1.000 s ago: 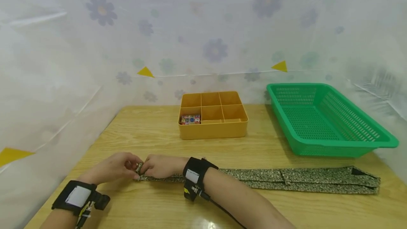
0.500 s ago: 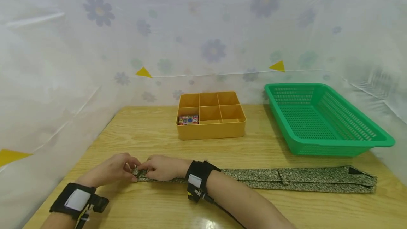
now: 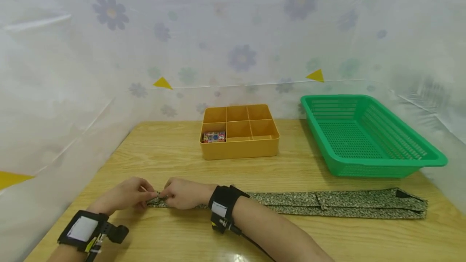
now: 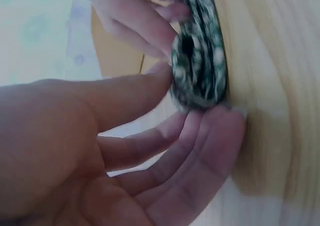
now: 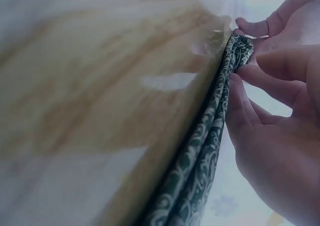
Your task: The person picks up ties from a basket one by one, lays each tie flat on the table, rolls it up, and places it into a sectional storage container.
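Note:
A dark green necktie (image 3: 291, 199) with a pale scroll pattern lies lengthwise along the table, its seamed back up and its wide end at the right. The narrow left end is turned into a small flat roll (image 4: 197, 71). My left hand (image 3: 125, 194) pinches this roll, thumb on one side and fingers curled under its outer edge. Just to its right, my right hand (image 3: 189, 194) holds the tie beside the roll with bent fingers. The right hand and wrist cover part of the strip in the head view; its fingers (image 5: 240, 106) lie along the cloth.
Behind the hands stands a yellow divided box (image 3: 240, 149), with small colourful printed packets (image 3: 214, 137) in its front left compartment. A green plastic basket (image 3: 378, 164) stands at the back right, behind the tie's wide end. Floral sheeting (image 3: 218, 43) hangs around the wooden table (image 3: 164, 144).
The left hand's fingers have shifted their hold on the rolled end, the thumb now stretched towards the right hand. Both hands stay at the tie's left end. The whole view has drifted slightly.

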Demonstrator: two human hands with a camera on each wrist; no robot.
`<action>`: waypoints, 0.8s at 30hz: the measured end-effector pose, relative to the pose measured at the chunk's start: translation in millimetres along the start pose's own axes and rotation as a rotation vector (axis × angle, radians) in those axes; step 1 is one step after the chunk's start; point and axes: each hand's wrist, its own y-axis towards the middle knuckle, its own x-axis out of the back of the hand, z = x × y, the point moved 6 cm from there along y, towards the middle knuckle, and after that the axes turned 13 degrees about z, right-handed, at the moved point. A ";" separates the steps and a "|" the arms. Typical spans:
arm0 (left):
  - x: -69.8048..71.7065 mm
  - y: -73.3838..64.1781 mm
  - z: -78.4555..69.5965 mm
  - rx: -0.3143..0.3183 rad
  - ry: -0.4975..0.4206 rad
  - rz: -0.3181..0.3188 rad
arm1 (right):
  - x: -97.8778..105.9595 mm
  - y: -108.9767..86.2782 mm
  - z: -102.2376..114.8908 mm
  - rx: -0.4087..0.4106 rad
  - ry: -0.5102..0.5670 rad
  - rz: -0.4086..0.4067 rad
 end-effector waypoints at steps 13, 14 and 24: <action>-2.5 2.7 -10.9 -0.170 0.244 -0.018 | 1.7 -2.9 -6.1 0.000 0.055 0.004; -2.1 2.4 -11.8 -0.191 0.256 -0.027 | 1.5 -2.8 -6.1 -0.001 0.055 0.004; -0.1 3.3 -7.1 -0.144 0.144 -0.012 | 0.2 -3.1 3.1 -0.023 -0.088 -0.024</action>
